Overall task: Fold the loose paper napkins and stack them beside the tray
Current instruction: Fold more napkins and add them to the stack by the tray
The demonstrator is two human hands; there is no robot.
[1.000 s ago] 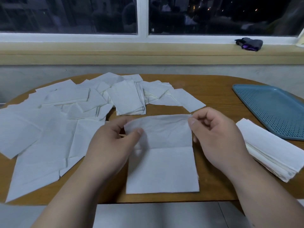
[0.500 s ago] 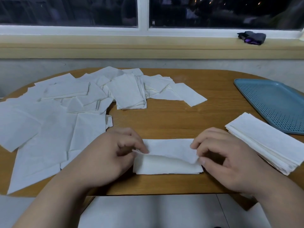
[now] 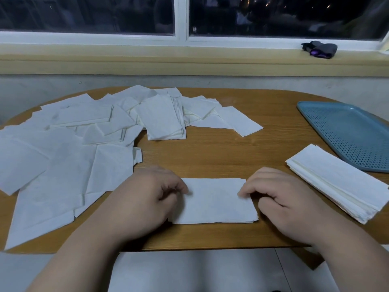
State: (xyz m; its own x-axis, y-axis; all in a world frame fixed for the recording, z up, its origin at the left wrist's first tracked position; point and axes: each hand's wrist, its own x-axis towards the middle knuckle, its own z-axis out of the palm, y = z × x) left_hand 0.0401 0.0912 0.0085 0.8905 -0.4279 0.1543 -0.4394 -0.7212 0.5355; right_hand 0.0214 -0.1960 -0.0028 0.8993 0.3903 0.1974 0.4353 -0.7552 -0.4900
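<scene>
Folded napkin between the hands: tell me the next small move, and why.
Probably lift the folded napkin with the right hand onto the stack beside the tray. It lies flat, folded over, edges roughly aligned, and the stack sits just right of it.

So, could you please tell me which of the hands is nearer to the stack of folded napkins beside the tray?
Right. The right hand sits at the folded napkin's right end, just left of the stack; the left hand is at the napkin's left end, farther away.
</scene>
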